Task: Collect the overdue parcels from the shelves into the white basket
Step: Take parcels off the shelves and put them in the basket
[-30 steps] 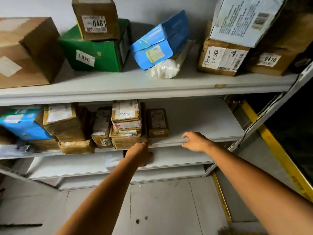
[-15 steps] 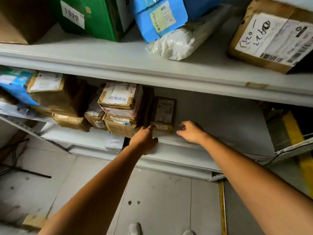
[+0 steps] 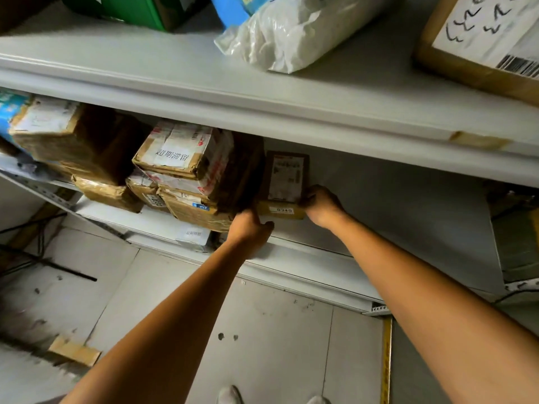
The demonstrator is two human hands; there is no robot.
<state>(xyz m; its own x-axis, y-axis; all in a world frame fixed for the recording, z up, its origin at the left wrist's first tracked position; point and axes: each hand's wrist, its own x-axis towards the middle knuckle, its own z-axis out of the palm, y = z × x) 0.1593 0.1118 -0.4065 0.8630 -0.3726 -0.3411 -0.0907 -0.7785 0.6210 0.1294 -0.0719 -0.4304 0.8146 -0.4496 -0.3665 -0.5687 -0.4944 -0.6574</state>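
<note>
The small brown box (image 3: 287, 158) has a sticker (image 3: 280, 210) that says 0349. The white label (image 3: 172, 155) on the taped box (image 3: 210, 161) says 超期滞留, upside down.

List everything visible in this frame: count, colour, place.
small brown box: 1, brown with white label, middle shelf, between the hands
taped cartons: several stacked, brown, middle shelf, left of the small brown box
large carton: 1, brown, middle shelf, left
blue pack: 1, blue, middle shelf, far left edge
white packet: 1, white, lower shelf, under the stack
green box: 1, green, upper shelf, cropped
blue parcel: 1, blue, upper shelf, cropped
white bag: 1, white, upper shelf, centre
labelled carton: 1, brown, upper shelf, right
shelf unit: 1, grey-white
floor: grey tiles
shoes: 2, white, bottom edge
left hand: at the box's lower left corner, grip unclear
right hand: grips the box's lower right corner
</note>
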